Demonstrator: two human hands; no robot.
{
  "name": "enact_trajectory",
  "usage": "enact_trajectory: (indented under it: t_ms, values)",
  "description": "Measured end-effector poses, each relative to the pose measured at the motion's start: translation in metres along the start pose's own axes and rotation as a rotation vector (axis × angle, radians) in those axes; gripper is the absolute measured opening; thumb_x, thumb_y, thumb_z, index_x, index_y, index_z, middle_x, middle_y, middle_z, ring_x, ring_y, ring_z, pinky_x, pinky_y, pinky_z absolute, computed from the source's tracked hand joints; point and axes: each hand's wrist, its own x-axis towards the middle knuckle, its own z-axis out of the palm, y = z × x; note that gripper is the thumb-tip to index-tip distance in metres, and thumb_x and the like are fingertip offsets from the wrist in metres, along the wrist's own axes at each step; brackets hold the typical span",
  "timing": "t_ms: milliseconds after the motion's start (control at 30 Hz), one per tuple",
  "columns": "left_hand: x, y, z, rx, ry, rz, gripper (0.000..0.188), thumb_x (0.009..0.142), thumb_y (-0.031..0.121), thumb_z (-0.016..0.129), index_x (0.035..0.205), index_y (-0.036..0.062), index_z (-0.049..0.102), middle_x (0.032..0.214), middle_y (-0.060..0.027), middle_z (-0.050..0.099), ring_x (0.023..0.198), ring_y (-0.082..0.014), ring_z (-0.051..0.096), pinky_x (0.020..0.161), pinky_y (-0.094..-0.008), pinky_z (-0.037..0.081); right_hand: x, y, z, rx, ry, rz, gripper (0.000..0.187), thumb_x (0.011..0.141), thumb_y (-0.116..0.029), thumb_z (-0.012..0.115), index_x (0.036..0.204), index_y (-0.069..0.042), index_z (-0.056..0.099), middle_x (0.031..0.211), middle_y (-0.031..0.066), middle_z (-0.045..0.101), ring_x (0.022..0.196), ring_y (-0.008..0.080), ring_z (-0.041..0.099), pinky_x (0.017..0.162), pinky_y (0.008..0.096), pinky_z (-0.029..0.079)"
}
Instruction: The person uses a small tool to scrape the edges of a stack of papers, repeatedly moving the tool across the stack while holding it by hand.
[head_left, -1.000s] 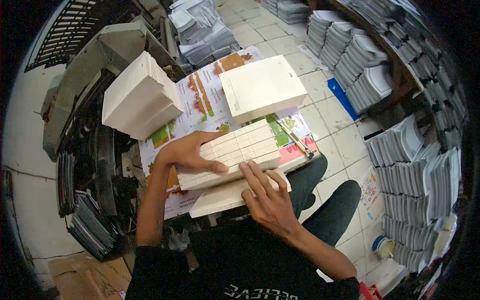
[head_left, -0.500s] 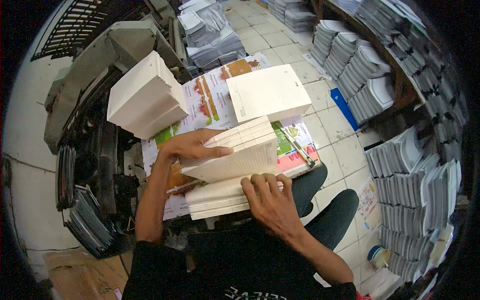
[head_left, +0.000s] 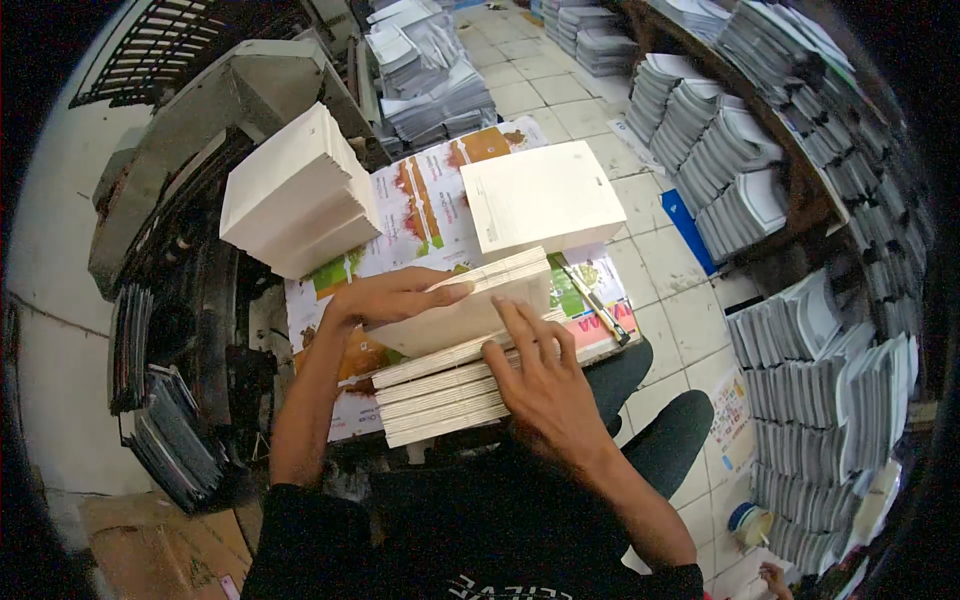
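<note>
1. Paper fills the view: a low pile of cream, unbound book blocks with ridged, layered edges [head_left: 440, 395] lies on the table [head_left: 345, 415], just in front of the person's body.
2. The left hand [head_left: 385, 297] lies flat over the raised top bundle of cream pages [head_left: 460, 310], its fingers [head_left: 445, 292] stretched out along the upper edge, thumb hidden beneath; the bundle is tilted up off the pile.
3. The right hand [head_left: 540, 385] presses on the pile's right end, fingers [head_left: 520, 325] spread and straight, tips touching the lifted bundle's lower edge.
4. Glossy printed sheets in green, orange and white [head_left: 420, 200] cover the table under the pile.
5. A thick white block of stacked sheets [head_left: 295, 190] stands far left; a flat white paper stack [head_left: 540, 195] lies beyond the hands.
6. A slim tool with a dark handle [head_left: 595, 305] rests just right of the pile.
</note>
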Motion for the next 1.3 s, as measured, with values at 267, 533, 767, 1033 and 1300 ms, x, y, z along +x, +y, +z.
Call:
enact_trajectory:
  t_ms: [267,533,767,1033,1300]
  values:
    - [0.001,-0.011,0.000,0.100,-0.038,0.233,0.071,0.104,0.053,0.069,0.151,0.0010,0.058,0.144,-0.0209,0.068,0.131,-0.0274,0.063,0.114,-0.0383,0.048,-0.003,0.000,0.004,0.097,-0.027,0.042,0.037,0.087,-0.012,0.069,0.123,-0.003,0.063,0.168,0.0250,0.039,0.156,0.0402,0.036,0.125,0.0574,0.029]
    - [0.001,-0.027,0.001,-0.030,0.015,0.125,0.068,0.108,0.056,0.060,0.149,0.0012,0.061,0.137,-0.0174,0.071,0.123,-0.0233,0.065,0.107,-0.0360,0.050,0.002,-0.002,-0.004,-0.008,-0.078,-0.012,0.021,0.095,-0.018,0.062,0.111,-0.005,0.065,0.168,0.0245,0.041,0.157,0.0399,0.036,0.126,0.0604,0.028]
    - [-0.009,0.019,0.002,-0.094,0.048,-0.088,0.077,0.112,0.065,0.043,0.139,-0.0032,0.067,0.124,-0.0142,0.075,0.111,-0.0183,0.066,0.096,-0.0308,0.054,0.003,0.004,-0.004,0.194,-0.249,0.122,0.088,0.057,-0.008,0.089,0.137,-0.003,0.052,0.161,0.0223,0.043,0.155,0.0402,0.037,0.128,0.0568,0.026]
    - [-0.010,0.005,0.007,0.000,0.159,0.137,0.083,0.110,0.069,0.041,0.138,-0.0050,0.067,0.126,-0.0222,0.074,0.113,-0.0270,0.068,0.104,-0.0362,0.052,0.005,0.002,0.002,0.082,0.073,-0.003,0.114,0.053,-0.003,0.092,0.155,-0.005,0.041,0.142,0.0179,0.053,0.138,0.0409,0.050,0.122,0.0549,0.036]
    - [-0.059,-0.002,0.033,0.184,0.210,0.264,0.087,0.088,0.054,0.085,0.152,0.0032,0.056,0.137,-0.0236,0.069,0.128,-0.0360,0.065,0.113,-0.0437,0.049,0.012,0.007,-0.009,0.064,-0.038,0.220,0.123,0.049,-0.008,0.099,0.159,-0.010,0.042,0.142,0.0159,0.054,0.141,0.0385,0.047,0.122,0.0566,0.032]
